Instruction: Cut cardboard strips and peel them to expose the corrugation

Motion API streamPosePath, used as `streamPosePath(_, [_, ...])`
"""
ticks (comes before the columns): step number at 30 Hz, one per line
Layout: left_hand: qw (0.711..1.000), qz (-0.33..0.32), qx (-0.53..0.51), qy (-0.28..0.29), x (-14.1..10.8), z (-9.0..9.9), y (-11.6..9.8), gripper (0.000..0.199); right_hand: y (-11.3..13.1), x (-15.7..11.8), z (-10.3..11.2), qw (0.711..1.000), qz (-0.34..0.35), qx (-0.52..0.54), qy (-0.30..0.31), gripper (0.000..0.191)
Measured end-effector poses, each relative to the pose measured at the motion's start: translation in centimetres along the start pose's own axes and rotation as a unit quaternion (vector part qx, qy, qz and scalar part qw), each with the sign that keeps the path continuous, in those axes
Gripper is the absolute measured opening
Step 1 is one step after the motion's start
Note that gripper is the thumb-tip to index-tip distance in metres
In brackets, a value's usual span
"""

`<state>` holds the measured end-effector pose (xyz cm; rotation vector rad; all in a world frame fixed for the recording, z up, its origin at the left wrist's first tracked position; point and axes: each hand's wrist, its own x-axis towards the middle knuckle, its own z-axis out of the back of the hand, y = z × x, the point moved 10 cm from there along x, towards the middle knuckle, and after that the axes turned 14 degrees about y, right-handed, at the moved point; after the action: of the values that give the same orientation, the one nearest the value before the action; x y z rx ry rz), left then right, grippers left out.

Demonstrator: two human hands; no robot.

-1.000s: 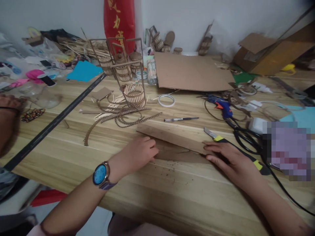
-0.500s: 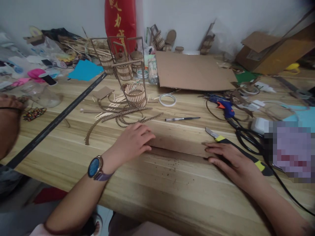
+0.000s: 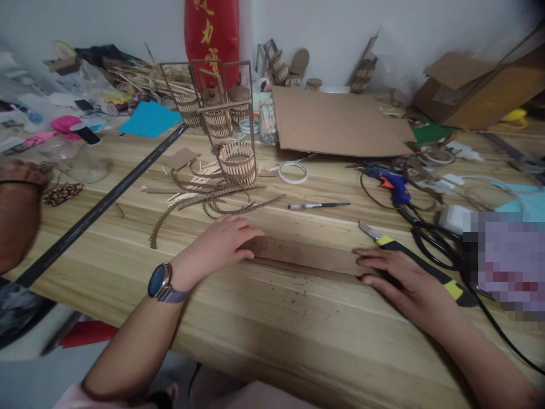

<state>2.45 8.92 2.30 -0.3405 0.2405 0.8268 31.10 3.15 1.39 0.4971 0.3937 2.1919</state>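
Note:
A brown cardboard strip lies lengthwise between my two hands, low over the wooden table. A narrower, darker band runs along its near edge; whether this is a fold or a second piece I cannot tell. My left hand, with a watch on the wrist, has the strip's left end between thumb and fingers. At the other end, my right hand pinches it with the fingers on top and the thumb at the near edge. Dark crumbs are scattered just in front of the strip. A yellow-and-black utility knife lies right beside my right hand.
Behind my hands are curved corrugated strips, a small stick basket, a pen and a tape roll. A blue glue gun and black-handled scissors lie rightward. Another person's arm rests at far left.
My left hand has shifted slightly left along the strip, and more of the strip's left part shows. My right hand keeps its grip. The whole view has moved a little.

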Motion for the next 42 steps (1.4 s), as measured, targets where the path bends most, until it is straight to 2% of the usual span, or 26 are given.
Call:
streamPosePath(12, [0.998, -0.059, -0.033, -0.008, 0.1, -0.4, -0.8, 0.025, -0.3, 0.1, -0.6, 0.999, -0.022, 0.011, 0.025, 0.02])
streamPosePath(19, [0.998, -0.05, -0.047, 0.008, 0.2, -0.9, -0.6, 0.027, -0.4, -0.1, -0.3, 0.999, -0.001, 0.002, 0.049, 0.023])
streamPosePath(24, [0.998, -0.049, -0.04, 0.006, 0.1, -1.2, -0.6, 0.028, -1.8, -0.8, -0.1, 0.998, -0.025, 0.015, 0.064, 0.027])
streamPosePath(31, [0.999, -0.046, -0.027, 0.004, -0.1, -1.2, -0.8, 0.028, -2.0, -0.9, 0.0, 0.996, -0.031, 0.019, 0.081, 0.028])
streamPosePath(37, [0.998, -0.054, -0.026, -0.012, -0.2, -1.3, -0.7, 0.029, -3.3, -1.8, -0.3, 0.993, -0.058, 0.039, 0.1, 0.032])
streamPosePath(42, [0.998, -0.05, -0.03, -0.002, -0.1, -1.4, -0.7, 0.03, -3.0, -1.9, 0.1, 0.994, -0.047, 0.028, 0.092, 0.029])
